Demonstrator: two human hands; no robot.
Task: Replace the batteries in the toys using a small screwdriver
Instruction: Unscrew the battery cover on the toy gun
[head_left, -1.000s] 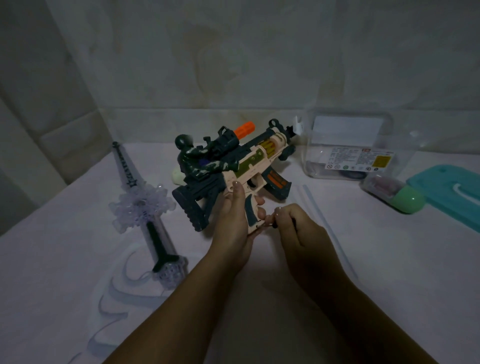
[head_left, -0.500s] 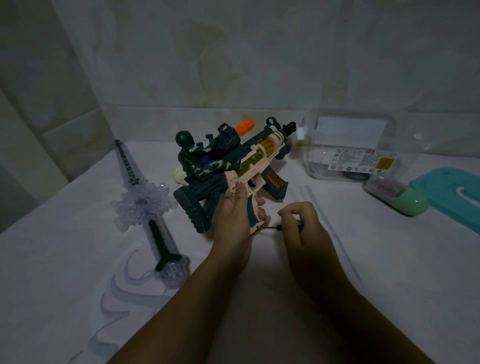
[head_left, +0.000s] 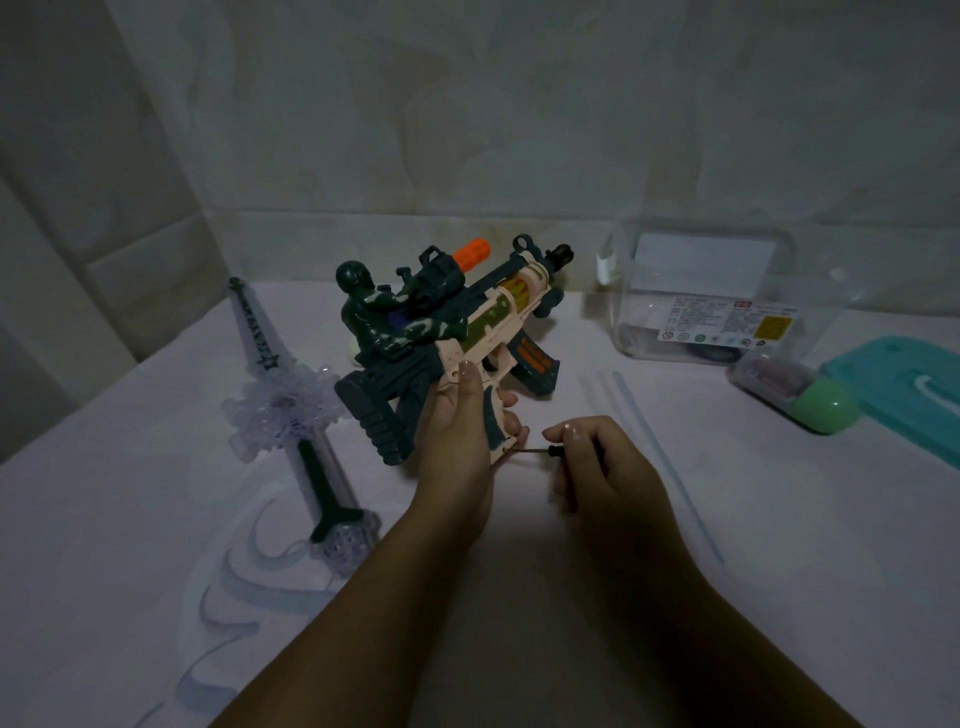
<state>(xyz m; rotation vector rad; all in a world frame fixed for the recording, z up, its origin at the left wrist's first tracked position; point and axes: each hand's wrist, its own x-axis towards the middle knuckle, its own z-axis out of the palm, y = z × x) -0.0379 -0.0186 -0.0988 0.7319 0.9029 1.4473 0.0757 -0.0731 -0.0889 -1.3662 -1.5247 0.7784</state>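
Left hand (head_left: 457, 441) grips cream-and-teal plastic toy gun (head_left: 467, 338) by its handle above the white worktop (head_left: 675, 597).
Gun's long axis runs near-left to far-right, muzzle far-right; right hand (head_left: 602, 467) pinches small dark screwdriver (head_left: 535, 453), tip left at handle base.

The pink-and-green toy gun (head_left: 467, 332) tilts muzzle-up to the right. The thin screwdriver (head_left: 535, 453) lies level, tip at its grip's base.
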